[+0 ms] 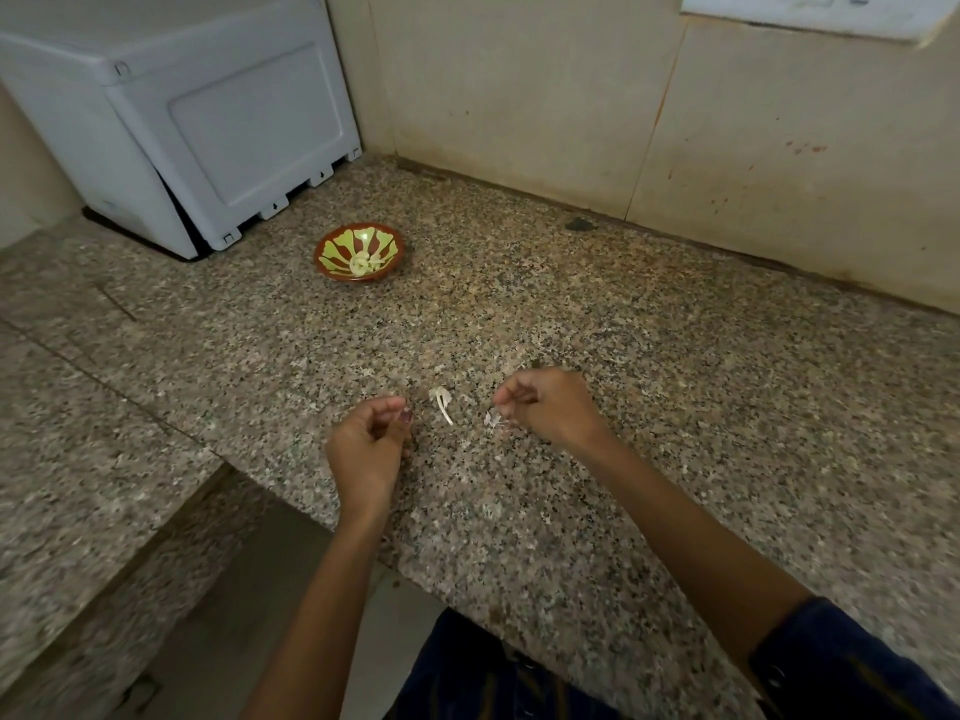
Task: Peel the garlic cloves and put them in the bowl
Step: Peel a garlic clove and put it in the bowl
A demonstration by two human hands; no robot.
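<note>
A brown bowl with a yellow-green pattern [332, 240] stands on the counter far ahead of my hands, with a few pale peeled garlic cloves [365, 265] inside. A strip of white garlic skin [441, 402] lies on the counter between my hands. A smaller scrap of skin [491, 421] lies just under the fingertips of my right hand [548, 405], whose fingers are pinched together; anything held in them is too small to make out. My left hand [370, 444] hovers near the counter's front edge, fingers curled in, with no clove visible in it.
The speckled granite counter [597, 314] runs to a tiled wall at the back and right. A white appliance [208, 127] fills the back left corner behind the bowl. The counter steps down at the left, near my left wrist.
</note>
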